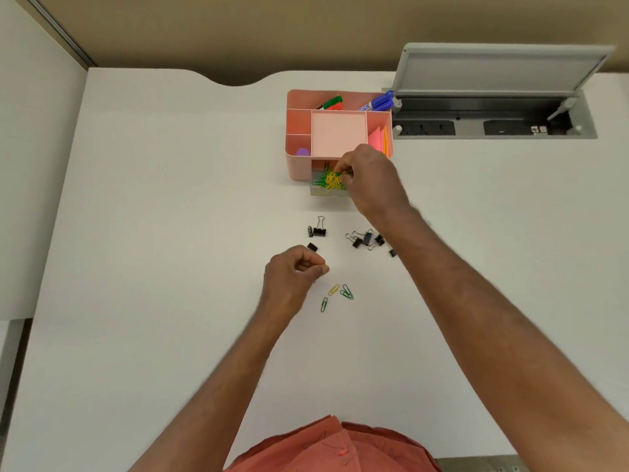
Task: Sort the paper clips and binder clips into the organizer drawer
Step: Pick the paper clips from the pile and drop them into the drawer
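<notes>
The right hand (pixel 369 180) had its fingers (pixel 345 172) pinched on thin yellow wire paper clips (pixel 332 181) heaped in the clear pulled-out drawer (pixel 328 192) of a pink plastic organizer (pixel 299 165). The left hand (pixel 292 277) was curled, fingertips pinched together; whether it held anything could not be told. Loose green and yellow clips (pixel 340 294) lay just beside it on the matte white surface (pixel 170 216), black binder clips (pixel 366 239) between the hands.
</notes>
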The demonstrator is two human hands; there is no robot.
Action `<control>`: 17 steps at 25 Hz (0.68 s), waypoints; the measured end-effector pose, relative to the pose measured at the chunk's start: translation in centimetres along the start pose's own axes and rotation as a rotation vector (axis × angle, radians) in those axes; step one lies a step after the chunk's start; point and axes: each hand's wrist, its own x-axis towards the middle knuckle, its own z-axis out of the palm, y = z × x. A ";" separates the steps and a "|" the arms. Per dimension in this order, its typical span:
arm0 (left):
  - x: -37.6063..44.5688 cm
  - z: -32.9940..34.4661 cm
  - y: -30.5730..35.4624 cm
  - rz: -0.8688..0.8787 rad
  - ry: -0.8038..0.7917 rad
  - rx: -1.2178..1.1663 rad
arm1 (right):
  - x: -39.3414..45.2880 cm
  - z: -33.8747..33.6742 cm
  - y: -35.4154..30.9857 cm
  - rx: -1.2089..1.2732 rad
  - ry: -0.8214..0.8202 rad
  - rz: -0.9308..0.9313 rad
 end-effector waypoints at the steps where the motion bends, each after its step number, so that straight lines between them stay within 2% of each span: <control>1: 0.4 -0.3 0.8 0.026 0.022 -0.008 | 0.3 0.4 0.3 -0.026 -0.022 -0.018; 4: 1.8 -0.9 3.3 0.112 0.078 -0.014 | 0.2 0.6 0.5 -0.002 -0.001 -0.045; 6: 3.2 -0.9 5.1 0.199 0.107 0.030 | -0.6 0.3 0.8 0.099 0.086 -0.022; 11: 8.3 0.2 9.3 0.505 0.137 0.305 | -6.5 0.4 2.4 0.299 0.263 0.070; 14: 10.6 0.9 10.2 0.613 0.109 0.546 | -11.0 1.5 3.3 0.357 0.238 0.142; 17: 11.3 1.5 10.0 0.645 0.085 0.687 | -14.5 3.1 4.2 0.388 0.121 0.242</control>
